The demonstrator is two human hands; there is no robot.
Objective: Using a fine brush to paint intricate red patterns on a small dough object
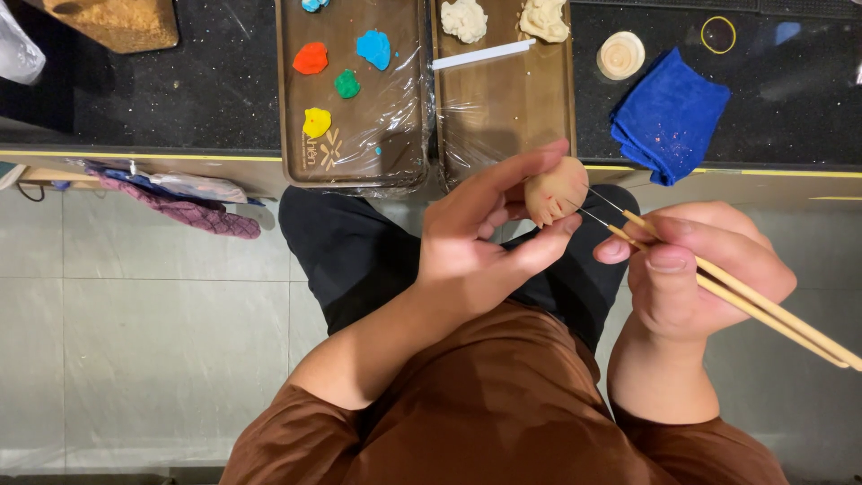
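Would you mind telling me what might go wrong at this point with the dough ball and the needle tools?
The left hand pinches the soft dough ball in mid-air over the lap; a tighter grip might dent it, and a looser one might drop it. The right hand holds two needle tools whose thin tips sit close to the left fingertips, so a slip could prick them.

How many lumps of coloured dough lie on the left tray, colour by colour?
On the left tray:
Blue lumps: 2, one cut off by the top edge
Red-orange lump: 1
Green lump: 1
Yellow lump: 1
Total: 5
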